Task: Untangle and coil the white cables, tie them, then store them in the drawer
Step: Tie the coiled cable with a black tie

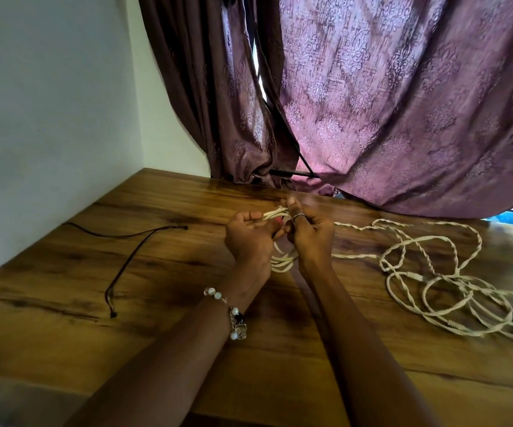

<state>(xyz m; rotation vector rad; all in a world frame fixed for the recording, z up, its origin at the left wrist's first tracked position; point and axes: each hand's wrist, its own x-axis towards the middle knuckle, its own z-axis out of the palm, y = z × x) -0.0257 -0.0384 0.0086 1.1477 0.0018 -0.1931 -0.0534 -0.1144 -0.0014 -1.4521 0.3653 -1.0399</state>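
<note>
My left hand [250, 238] and right hand [306, 234] meet above the middle of the wooden worktop [162, 303], fingers of both curled round a small coil [282, 260] of white cable, its loops hanging between my wrists; the rest of the white cable [440, 282] sprawls twisted and tangled on the worktop toward 3 o'clock, one strand running back to my right hand; a thin dark cord [132, 257] lies loose at 9 o'clock; a beaded bracelet [233, 315] circles my left wrist; purple patterned curtains [403, 103] hang at 12 o'clock.
</note>
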